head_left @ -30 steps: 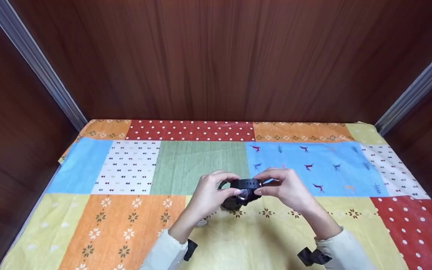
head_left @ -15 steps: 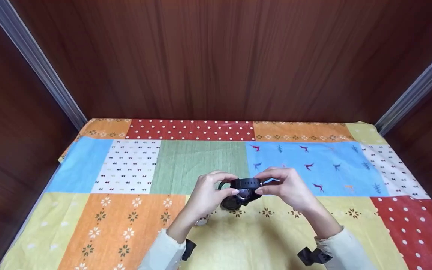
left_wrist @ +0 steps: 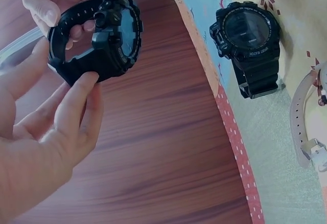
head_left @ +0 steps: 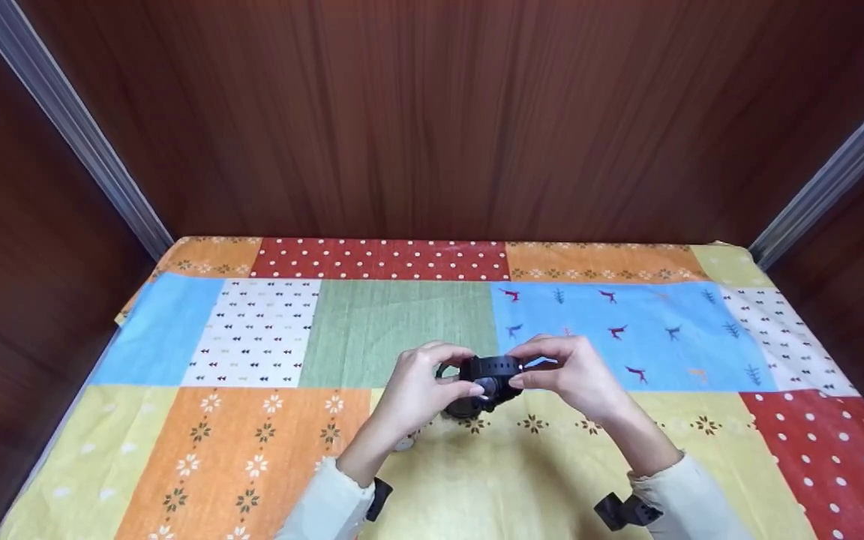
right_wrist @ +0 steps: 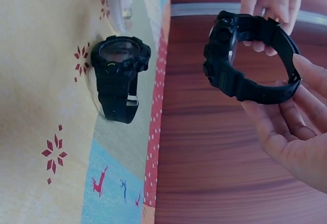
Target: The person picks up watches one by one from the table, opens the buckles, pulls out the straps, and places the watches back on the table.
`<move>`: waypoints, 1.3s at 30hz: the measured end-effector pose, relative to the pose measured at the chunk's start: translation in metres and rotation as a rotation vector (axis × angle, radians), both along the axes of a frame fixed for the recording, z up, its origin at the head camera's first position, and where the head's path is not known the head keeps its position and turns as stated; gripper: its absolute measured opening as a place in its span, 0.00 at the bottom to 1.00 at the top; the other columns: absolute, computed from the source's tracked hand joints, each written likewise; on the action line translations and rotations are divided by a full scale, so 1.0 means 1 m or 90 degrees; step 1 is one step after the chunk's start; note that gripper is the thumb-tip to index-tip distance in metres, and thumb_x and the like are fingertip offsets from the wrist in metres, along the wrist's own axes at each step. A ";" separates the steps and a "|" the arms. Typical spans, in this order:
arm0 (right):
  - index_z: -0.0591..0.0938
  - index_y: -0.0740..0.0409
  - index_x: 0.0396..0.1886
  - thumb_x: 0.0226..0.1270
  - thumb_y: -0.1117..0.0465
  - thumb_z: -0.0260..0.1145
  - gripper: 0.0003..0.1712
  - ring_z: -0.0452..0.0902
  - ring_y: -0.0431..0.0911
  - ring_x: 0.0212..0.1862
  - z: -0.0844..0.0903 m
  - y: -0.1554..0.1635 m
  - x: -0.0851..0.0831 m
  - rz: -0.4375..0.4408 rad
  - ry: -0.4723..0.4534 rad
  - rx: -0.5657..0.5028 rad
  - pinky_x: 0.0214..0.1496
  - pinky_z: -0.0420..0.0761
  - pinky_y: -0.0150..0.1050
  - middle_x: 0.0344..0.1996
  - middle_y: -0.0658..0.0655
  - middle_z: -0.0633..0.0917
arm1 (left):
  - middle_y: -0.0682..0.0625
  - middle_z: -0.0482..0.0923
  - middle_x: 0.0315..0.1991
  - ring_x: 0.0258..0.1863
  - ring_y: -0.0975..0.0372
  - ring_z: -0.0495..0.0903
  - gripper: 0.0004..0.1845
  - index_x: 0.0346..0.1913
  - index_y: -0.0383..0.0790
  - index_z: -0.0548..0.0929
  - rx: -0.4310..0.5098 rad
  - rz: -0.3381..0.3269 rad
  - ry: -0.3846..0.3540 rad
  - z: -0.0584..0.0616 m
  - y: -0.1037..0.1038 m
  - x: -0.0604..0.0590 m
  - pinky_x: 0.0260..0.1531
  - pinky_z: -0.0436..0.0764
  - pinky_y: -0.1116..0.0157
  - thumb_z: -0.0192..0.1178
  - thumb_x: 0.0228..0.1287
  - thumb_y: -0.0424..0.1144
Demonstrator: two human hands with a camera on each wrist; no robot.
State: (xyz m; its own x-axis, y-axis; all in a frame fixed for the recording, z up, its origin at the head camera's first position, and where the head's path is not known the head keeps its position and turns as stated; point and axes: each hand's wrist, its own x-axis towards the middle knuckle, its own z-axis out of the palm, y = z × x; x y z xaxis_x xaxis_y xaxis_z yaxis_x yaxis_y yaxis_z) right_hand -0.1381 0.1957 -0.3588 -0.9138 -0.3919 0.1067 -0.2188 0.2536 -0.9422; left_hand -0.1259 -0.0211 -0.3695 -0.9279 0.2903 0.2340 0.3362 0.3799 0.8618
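Observation:
Both hands hold one black sports wristwatch [head_left: 498, 367] up over the near middle of the table. My left hand [head_left: 418, 386] pinches one side of it between thumb and fingers. On the other side, my right hand [head_left: 573, 377] grips the strap with thumb and fingertips. In the right wrist view the strap of this wristwatch [right_wrist: 242, 88] bends round into a loop, its case facing away from the right hand. Punched holes along the strap show in the left wrist view. A second black digital watch [left_wrist: 250, 35] lies on the cloth just below, partly covered in the head view.
A pale-strapped watch [left_wrist: 300, 114] lies left of the second black one, mostly behind the left wrist in the head view. The table wears a patchwork cloth [head_left: 402, 322]. Dark wood panels [head_left: 432, 120] rise behind it and at both sides.
The left thumb tip has slid slightly to the right over the wristwatch. Both hands otherwise keep the same hold in nearly the same place.

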 end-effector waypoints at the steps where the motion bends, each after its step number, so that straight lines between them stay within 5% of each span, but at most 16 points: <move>1: 0.84 0.66 0.39 0.49 0.69 0.71 0.14 0.77 0.50 0.40 0.000 0.000 0.000 0.001 -0.003 0.002 0.40 0.80 0.39 0.37 0.63 0.82 | 0.48 0.81 0.39 0.42 0.59 0.78 0.16 0.42 0.36 0.83 -0.002 0.002 0.006 -0.001 0.000 -0.001 0.42 0.77 0.66 0.70 0.47 0.35; 11: 0.83 0.68 0.39 0.50 0.69 0.70 0.14 0.80 0.51 0.36 0.003 -0.005 -0.001 0.017 0.060 0.065 0.39 0.79 0.35 0.36 0.61 0.81 | 0.48 0.81 0.36 0.38 0.59 0.79 0.12 0.38 0.36 0.85 -0.009 0.023 0.039 0.000 0.001 -0.002 0.40 0.77 0.66 0.69 0.47 0.32; 21: 0.84 0.61 0.35 0.46 0.68 0.72 0.13 0.76 0.46 0.34 0.006 -0.013 0.001 -0.010 0.163 0.153 0.45 0.69 0.43 0.32 0.52 0.80 | 0.48 0.81 0.34 0.36 0.58 0.79 0.12 0.37 0.36 0.85 -0.097 0.038 0.110 0.005 0.006 0.003 0.38 0.77 0.64 0.70 0.47 0.33; 29: 0.85 0.58 0.33 0.44 0.67 0.74 0.12 0.73 0.45 0.32 0.006 -0.015 0.002 -0.020 0.165 0.164 0.47 0.61 0.44 0.28 0.49 0.78 | 0.47 0.81 0.34 0.37 0.58 0.79 0.12 0.37 0.36 0.85 -0.109 0.038 0.110 0.006 0.006 0.004 0.39 0.77 0.63 0.70 0.46 0.32; 36: 0.85 0.60 0.33 0.46 0.67 0.73 0.11 0.72 0.45 0.33 0.005 -0.014 0.003 -0.015 0.139 0.150 0.37 0.71 0.36 0.30 0.51 0.79 | 0.47 0.81 0.34 0.36 0.58 0.79 0.12 0.37 0.35 0.85 -0.088 0.032 0.109 0.005 0.005 0.004 0.38 0.77 0.64 0.70 0.45 0.32; 39: 0.85 0.60 0.33 0.46 0.67 0.73 0.11 0.73 0.45 0.33 0.006 -0.013 0.003 -0.017 0.141 0.147 0.41 0.68 0.38 0.30 0.51 0.79 | 0.49 0.81 0.34 0.37 0.59 0.79 0.12 0.37 0.37 0.85 -0.076 0.031 0.092 0.005 0.004 0.004 0.40 0.76 0.63 0.70 0.46 0.33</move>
State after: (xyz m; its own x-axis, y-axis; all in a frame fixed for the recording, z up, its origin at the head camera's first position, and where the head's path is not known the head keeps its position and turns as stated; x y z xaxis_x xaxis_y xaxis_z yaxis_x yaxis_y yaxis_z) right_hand -0.1351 0.1823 -0.3532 -0.8886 -0.4050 0.2151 -0.4024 0.4638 -0.7893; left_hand -0.1218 -0.0170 -0.3646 -0.9007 0.2789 0.3330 0.4320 0.4956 0.7535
